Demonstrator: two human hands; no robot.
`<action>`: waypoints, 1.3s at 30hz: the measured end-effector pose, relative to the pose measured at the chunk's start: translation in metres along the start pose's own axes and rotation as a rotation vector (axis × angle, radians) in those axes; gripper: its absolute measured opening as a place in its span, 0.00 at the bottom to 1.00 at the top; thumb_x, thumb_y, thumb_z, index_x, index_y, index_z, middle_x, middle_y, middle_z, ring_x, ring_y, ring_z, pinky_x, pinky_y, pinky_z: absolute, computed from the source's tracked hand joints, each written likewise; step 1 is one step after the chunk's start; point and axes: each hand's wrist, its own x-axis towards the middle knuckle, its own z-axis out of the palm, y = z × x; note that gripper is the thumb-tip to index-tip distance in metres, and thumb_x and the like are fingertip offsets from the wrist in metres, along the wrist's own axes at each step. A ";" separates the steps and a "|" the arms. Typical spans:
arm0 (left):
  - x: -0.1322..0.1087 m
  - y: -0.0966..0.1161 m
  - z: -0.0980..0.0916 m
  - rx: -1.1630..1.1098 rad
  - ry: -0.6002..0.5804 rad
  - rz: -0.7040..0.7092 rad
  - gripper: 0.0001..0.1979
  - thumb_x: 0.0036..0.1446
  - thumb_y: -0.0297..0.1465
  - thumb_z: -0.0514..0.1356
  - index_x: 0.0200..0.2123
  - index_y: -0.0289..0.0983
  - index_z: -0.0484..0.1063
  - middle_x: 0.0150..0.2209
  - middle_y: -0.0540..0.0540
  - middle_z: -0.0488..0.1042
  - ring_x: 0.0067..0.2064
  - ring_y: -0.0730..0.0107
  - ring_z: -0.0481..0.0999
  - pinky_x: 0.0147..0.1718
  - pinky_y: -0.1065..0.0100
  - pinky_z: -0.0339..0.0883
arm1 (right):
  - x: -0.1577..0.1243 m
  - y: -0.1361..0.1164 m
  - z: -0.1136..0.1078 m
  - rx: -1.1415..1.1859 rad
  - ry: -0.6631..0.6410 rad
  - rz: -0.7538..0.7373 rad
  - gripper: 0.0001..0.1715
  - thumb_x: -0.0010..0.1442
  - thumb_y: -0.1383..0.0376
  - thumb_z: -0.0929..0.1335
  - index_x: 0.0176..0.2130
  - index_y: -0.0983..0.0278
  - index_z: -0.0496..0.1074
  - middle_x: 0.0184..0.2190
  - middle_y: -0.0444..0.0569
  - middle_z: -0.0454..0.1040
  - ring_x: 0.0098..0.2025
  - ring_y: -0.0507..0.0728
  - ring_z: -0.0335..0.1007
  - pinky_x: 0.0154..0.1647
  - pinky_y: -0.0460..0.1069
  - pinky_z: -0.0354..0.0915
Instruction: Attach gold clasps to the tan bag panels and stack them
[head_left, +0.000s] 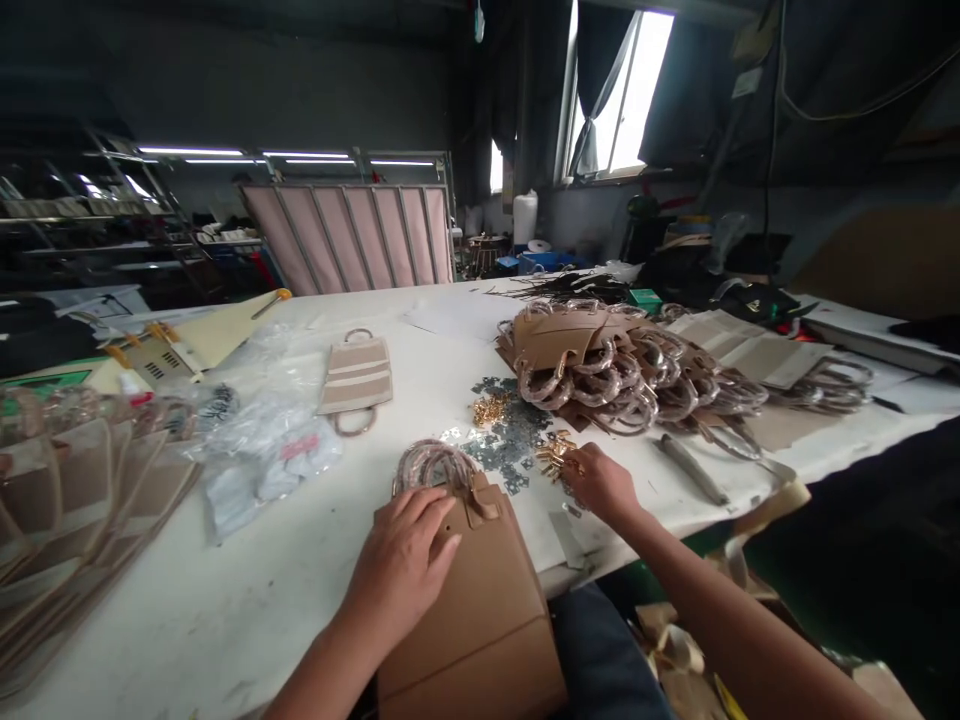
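Observation:
A brown leather-like bag panel (487, 590) with clear-wrapped handles (435, 462) at its top lies at the table's near edge, apparently on others like it. My left hand (409, 560) rests over its upper left part, fingers stretched out and thumb apart. A small strap tab (484, 500) shows just right of the fingers. My right hand (604, 485) is at a little heap of gold-coloured metal fittings (553, 455), its fingers drawn together at the heap's right side. What lies between those fingertips is hidden. Flat grey metal plates (514, 430) are scattered left of that heap.
Another gold heap (490, 408) sits among the plates. A large pile of brown handled panels (577, 345) stands at right, near a grey bar-like tool (694, 470). Plastic bags (277, 450), a lone panel (358, 375) and stacked panels (75, 500) occupy the left side.

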 end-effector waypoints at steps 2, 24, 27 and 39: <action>0.004 -0.002 -0.001 0.014 -0.061 -0.018 0.15 0.63 0.27 0.64 0.53 0.38 0.75 0.54 0.41 0.77 0.56 0.50 0.75 0.57 0.47 0.72 | 0.003 0.000 0.001 0.019 -0.004 -0.006 0.11 0.65 0.60 0.69 0.39 0.57 0.83 0.43 0.49 0.78 0.36 0.57 0.73 0.33 0.49 0.57; 0.038 0.003 0.008 -0.079 -0.332 -0.082 0.23 0.65 0.30 0.61 0.63 0.43 0.71 0.56 0.42 0.75 0.56 0.50 0.75 0.58 0.47 0.70 | 0.003 0.035 -0.029 0.057 0.037 0.041 0.17 0.63 0.49 0.69 0.37 0.54 0.84 0.34 0.47 0.84 0.35 0.63 0.78 0.32 0.52 0.61; 0.040 0.001 0.009 -0.090 -0.342 -0.083 0.23 0.66 0.30 0.60 0.64 0.45 0.71 0.55 0.42 0.74 0.56 0.51 0.74 0.58 0.48 0.70 | 0.002 0.040 -0.034 -0.031 0.051 0.047 0.19 0.66 0.49 0.68 0.41 0.55 0.84 0.38 0.49 0.84 0.36 0.63 0.77 0.30 0.51 0.59; 0.056 0.000 0.004 -0.089 -0.305 0.068 0.11 0.66 0.28 0.62 0.49 0.45 0.80 0.49 0.44 0.73 0.52 0.55 0.72 0.54 0.51 0.69 | 0.011 -0.029 0.006 -0.242 -0.131 -0.328 0.11 0.68 0.66 0.69 0.43 0.57 0.83 0.47 0.52 0.79 0.50 0.63 0.72 0.45 0.52 0.65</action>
